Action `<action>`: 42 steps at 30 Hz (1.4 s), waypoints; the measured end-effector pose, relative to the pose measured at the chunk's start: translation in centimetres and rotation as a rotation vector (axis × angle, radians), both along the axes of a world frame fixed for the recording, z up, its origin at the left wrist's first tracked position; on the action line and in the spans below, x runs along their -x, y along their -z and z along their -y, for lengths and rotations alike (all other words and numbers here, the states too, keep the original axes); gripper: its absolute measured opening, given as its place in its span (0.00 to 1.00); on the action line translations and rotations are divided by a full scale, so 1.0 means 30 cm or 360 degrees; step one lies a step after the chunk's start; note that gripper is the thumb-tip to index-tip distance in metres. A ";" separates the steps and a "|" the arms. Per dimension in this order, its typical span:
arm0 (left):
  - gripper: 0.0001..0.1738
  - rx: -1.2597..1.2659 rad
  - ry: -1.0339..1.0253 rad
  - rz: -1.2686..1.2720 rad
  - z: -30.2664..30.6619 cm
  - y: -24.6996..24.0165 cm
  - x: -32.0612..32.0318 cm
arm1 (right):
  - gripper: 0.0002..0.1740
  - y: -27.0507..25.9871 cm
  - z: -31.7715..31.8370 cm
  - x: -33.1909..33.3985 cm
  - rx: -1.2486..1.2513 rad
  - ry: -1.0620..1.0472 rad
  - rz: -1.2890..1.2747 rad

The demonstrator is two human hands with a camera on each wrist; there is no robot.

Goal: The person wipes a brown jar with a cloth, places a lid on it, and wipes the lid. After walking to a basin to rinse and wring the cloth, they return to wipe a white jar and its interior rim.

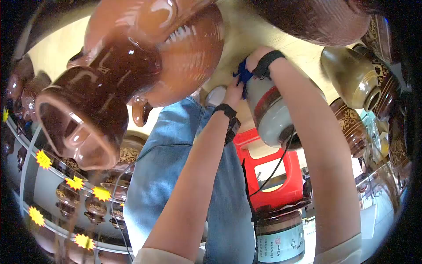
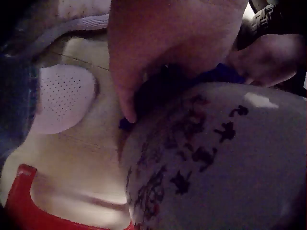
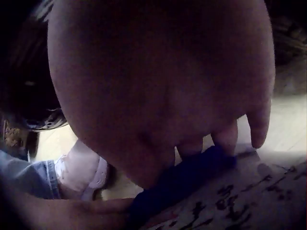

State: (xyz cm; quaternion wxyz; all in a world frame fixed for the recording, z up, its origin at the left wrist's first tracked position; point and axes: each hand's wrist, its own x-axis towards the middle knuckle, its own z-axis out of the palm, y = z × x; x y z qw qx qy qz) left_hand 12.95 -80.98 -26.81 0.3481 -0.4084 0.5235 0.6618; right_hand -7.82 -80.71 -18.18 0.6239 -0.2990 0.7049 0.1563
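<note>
A large pale jar (image 1: 268, 110) with a red band lies tilted right of the person's legs; dark markings cover its side in the left wrist view. A bunched blue cloth (image 1: 244, 74) lies against its far end. My right hand (image 1: 258, 58) grips the cloth from above, its fingers bent over it in the right wrist view, where the cloth (image 3: 184, 179) lies along the jar's surface. My left hand (image 1: 235, 92) holds the cloth's near side, thumb pointing down beside the jar (image 2: 249, 158) in the left wrist view. The cloth hides some of the fingertips.
A red plastic stool (image 1: 288, 176) stands beside the jar's near end. Big brown jars (image 1: 193, 53) loom at upper left and top. More jars (image 1: 351, 79) stand at right. A thin black cable (image 1: 274, 169) hangs over the stool. A pale perforated shoe (image 2: 67, 98) is on the floor.
</note>
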 end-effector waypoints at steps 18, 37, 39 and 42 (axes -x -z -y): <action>0.23 -0.0221 -0.0336 -0.0070 -0.080 -0.470 -0.156 | 0.23 -0.476 -0.079 -0.350 0.0090 -0.0301 -0.0343; 0.20 -0.0667 -0.0169 0.0245 0.137 -0.663 -0.011 | 0.21 -0.529 -0.137 -0.869 0.0784 0.3232 -0.1359; 0.20 -0.0627 -0.0010 0.0267 0.134 -0.680 0.010 | 0.19 -0.520 -0.135 -0.897 0.0763 0.3398 -0.1491; 0.20 -0.0434 0.0255 0.0174 0.117 -0.709 0.019 | 0.16 -0.490 -0.128 -0.950 0.0559 0.3662 -0.1603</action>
